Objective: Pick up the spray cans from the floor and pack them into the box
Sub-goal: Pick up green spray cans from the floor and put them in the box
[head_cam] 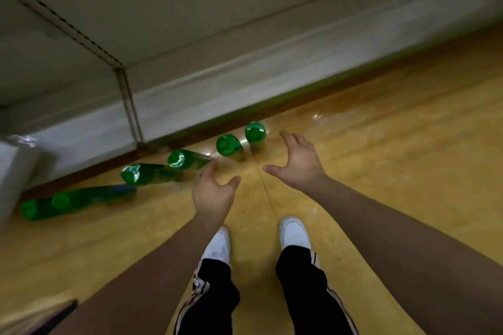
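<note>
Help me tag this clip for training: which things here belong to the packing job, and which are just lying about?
Belongs to the job:
- green spray cans, in a row on the floor by the wall
- left hand and right hand, both open, holding nothing

Just there:
- white shoes
- black trousers
- skirting
- blurred object in the lower-left corner; cannot tell whether it is the box

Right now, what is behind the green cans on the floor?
Behind the cans runs a dark strip along the floor, then a pale wall. The cans cover part of the strip, so that part cannot be seen.
</note>
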Demonstrator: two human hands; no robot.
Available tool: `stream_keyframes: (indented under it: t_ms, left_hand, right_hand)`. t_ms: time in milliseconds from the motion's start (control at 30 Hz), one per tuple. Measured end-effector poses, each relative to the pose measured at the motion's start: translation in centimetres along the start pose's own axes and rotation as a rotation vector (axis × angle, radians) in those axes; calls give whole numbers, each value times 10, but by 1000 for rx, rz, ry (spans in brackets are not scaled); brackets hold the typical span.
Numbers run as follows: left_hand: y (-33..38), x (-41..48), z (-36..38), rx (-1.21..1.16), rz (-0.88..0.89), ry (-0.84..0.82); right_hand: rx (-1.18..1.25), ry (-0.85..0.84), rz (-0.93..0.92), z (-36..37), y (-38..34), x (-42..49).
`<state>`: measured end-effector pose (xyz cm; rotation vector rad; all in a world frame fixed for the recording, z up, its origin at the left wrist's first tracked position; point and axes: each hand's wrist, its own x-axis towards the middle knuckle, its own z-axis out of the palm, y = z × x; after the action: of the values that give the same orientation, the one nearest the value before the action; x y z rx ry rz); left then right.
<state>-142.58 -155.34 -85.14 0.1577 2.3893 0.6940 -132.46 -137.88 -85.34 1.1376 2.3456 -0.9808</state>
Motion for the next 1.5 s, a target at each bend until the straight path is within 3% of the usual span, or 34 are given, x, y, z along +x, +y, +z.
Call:
stream_keyframes:
  t_ms: [167, 433, 800, 1033, 1300, 1500]
  left_hand:
    - [-55, 67, 48, -96, -17, 7]
    - [-64, 148, 87, -305, 77, -21]
    - [-32, 117, 58, -218, 122, 46]
    - [43, 13, -29, -312, 76, 86]
    - [137, -131, -204, -393, 47, 227]
    - [165, -220, -350, -377, 208, 346]
  right_hand:
    - [95, 24, -3, 60, 37, 74]
    - [365, 100, -97, 114, 40, 145]
    - [425, 221, -30, 75, 25, 110]
    - [387, 200, -81, -35, -27, 18]
    - [273, 216, -254, -190, -154, -123]
    - [270, 191, -465, -260, -265, -225]
